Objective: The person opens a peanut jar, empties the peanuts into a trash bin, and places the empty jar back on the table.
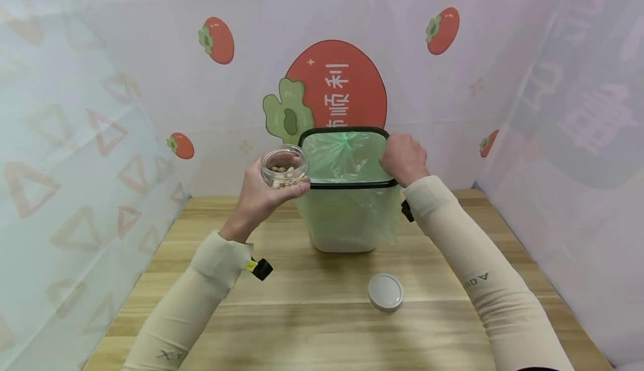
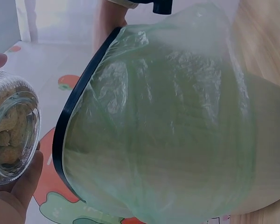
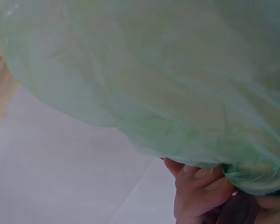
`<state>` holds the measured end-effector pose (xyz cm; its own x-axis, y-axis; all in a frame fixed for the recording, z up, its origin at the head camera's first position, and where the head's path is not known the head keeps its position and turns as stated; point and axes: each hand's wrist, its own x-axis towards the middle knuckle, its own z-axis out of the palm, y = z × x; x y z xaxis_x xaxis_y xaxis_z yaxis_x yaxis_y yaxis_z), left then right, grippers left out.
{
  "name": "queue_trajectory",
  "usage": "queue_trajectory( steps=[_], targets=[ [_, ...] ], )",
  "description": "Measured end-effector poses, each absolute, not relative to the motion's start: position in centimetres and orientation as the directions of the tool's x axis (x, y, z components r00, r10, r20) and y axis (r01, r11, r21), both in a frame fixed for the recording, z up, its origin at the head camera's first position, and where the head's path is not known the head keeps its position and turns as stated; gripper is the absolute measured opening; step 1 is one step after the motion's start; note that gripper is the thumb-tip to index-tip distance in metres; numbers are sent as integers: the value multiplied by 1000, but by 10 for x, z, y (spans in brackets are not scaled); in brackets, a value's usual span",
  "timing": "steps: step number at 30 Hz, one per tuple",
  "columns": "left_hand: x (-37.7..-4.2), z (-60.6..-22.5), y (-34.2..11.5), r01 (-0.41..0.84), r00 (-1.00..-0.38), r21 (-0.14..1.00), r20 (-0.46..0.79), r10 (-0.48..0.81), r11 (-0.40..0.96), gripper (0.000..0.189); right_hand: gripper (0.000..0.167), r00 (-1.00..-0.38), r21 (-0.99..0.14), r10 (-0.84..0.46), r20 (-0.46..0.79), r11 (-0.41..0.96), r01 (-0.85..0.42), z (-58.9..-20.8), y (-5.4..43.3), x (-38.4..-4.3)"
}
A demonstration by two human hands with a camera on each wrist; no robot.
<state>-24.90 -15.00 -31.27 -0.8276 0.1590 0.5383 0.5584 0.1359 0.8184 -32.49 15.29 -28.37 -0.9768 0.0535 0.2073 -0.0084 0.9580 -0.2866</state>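
My left hand (image 1: pixel 256 198) holds an uncovered clear jar (image 1: pixel 285 176) beside the left end of a trash bin's rim. Peanuts (image 2: pixel 10 135) show through the jar's glass in the left wrist view. The white trash bin (image 1: pixel 344 244) stands upright, lined with a thin green trash bag (image 1: pixel 347 158) that folds out over its black rim (image 1: pixel 352 185). At the right end of that rim, my right hand (image 1: pixel 405 157) grips the bin with curled fingers. The right wrist view has those fingers (image 3: pixel 200 189) against the bag's folds, partly hidden by the green film.
A round pale lid (image 1: pixel 385 291) lies on the wooden table (image 1: pixel 282 326), in front of the bin and slightly to the right. Printed cloth walls (image 1: pixel 241 97) rise behind the table and along both sides.
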Motion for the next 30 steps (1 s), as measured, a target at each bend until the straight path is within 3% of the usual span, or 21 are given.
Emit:
queue_trajectory(
  steps=[30],
  targets=[
    [-286,-315,-157,507,-862,842,497,100,186,63,19,-974,-256,47,220,967,-11,-286,148,-322]
  ],
)
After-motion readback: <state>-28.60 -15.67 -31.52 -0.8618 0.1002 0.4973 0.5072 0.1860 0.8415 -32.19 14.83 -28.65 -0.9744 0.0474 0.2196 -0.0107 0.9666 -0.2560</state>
